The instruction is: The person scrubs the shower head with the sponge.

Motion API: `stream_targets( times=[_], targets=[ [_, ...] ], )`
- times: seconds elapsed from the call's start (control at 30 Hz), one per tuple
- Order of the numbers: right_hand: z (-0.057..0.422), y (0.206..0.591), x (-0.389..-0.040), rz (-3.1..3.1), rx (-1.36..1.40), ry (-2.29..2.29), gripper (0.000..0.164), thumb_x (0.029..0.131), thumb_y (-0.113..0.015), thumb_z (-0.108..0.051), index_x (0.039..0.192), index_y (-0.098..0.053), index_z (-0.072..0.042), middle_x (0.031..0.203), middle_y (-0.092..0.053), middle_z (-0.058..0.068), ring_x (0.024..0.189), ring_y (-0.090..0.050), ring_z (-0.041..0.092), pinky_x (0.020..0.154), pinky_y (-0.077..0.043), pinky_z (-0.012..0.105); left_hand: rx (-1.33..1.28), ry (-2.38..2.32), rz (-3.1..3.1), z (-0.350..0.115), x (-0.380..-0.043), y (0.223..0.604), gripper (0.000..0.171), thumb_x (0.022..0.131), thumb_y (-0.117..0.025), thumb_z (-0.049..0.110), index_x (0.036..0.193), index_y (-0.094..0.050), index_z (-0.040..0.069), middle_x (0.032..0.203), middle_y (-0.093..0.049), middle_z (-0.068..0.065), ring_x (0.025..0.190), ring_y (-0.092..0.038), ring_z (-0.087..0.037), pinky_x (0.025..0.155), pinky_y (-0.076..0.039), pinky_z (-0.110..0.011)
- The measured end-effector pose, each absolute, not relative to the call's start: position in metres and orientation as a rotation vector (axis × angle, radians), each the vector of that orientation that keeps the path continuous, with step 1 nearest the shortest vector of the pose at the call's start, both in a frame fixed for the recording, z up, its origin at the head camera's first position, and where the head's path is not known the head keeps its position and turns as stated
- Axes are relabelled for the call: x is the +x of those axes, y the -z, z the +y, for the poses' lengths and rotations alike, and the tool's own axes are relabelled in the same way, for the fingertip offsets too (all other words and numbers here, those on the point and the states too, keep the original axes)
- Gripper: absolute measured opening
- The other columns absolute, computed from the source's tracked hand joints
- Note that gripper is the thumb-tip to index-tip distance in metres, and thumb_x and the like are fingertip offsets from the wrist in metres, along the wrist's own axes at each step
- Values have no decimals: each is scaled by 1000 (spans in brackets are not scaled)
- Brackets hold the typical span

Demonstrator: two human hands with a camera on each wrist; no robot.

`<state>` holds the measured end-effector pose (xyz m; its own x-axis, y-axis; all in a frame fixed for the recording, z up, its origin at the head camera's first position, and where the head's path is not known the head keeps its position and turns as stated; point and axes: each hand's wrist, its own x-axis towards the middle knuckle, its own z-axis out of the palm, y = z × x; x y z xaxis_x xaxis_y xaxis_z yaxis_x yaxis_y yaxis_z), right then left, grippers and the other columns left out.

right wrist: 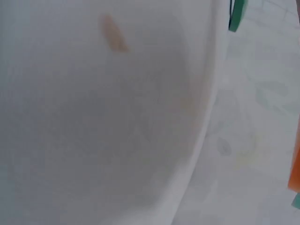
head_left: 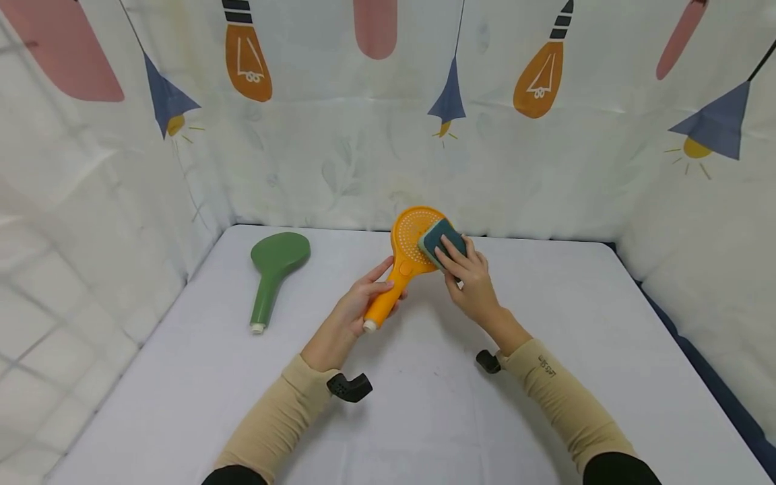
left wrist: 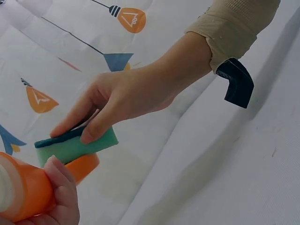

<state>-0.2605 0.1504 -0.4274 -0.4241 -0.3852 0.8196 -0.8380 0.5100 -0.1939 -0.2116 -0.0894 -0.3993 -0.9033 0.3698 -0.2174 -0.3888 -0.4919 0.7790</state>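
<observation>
An orange shower head is raised above the table, its round perforated face turned up in the head view. My left hand grips its handle, the thumb lying across the front. On the right side of that face lies a sponge, pinched in my right hand. From the left wrist, the sponge shows a dark scouring layer over a light green body, against the orange head. A green shower head lies on the table to the left. In the right wrist view only an orange edge of the held shower head shows.
The white table spreads beneath both arms. White cloth walls printed with bulbs and lamps stand behind it and at both sides; the back wall is close beyond the shower head. Black wrist cameras sit at both cuffs.
</observation>
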Motion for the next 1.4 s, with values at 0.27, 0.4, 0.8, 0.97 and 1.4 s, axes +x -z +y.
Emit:
stream_targets(
  times=[0.27,0.4,0.8,0.97,1.4],
  targets=[
    [154,424,-261,-1977,1174,-684,48,80,-77,13,127,-70,3,139,-59,24,130,-44,62,90,-41,74,-36,-2425,1204,-92,-212,399,59,109,-41,6,163,-30,25,142,-40,-15,86,-65,-16,74,-57,-21],
    [166,422,-273,-1990,1082,-743,47,81,-75,16,127,-69,6,138,-59,26,130,-44,61,92,-40,75,-48,-2432,1223,-92,-211,399,60,108,-42,5,163,-31,25,142,-40,-16,87,-65,-16,74,-58,-22],
    [178,418,-278,-2049,861,-1012,43,89,-69,13,132,-62,10,144,-51,27,139,-37,57,105,-32,74,-104,-2522,1097,-85,-209,399,60,107,-45,3,161,-32,25,144,-41,-19,91,-69,-18,77,-58,-24],
    [179,418,-275,-2037,857,-1046,44,89,-69,15,132,-62,11,144,-51,28,140,-36,56,107,-31,74,-56,-2515,1071,-83,-209,401,59,107,-42,1,162,-30,17,152,-36,-17,98,-70,-19,85,-58,-27],
    [181,418,-267,-1965,895,-1072,44,86,-69,18,129,-63,13,142,-52,30,139,-37,56,107,-28,75,45,-2481,1136,-82,-212,406,69,100,-40,-13,163,-26,12,158,-33,-16,109,-66,-23,108,-45,-41]
  ],
)
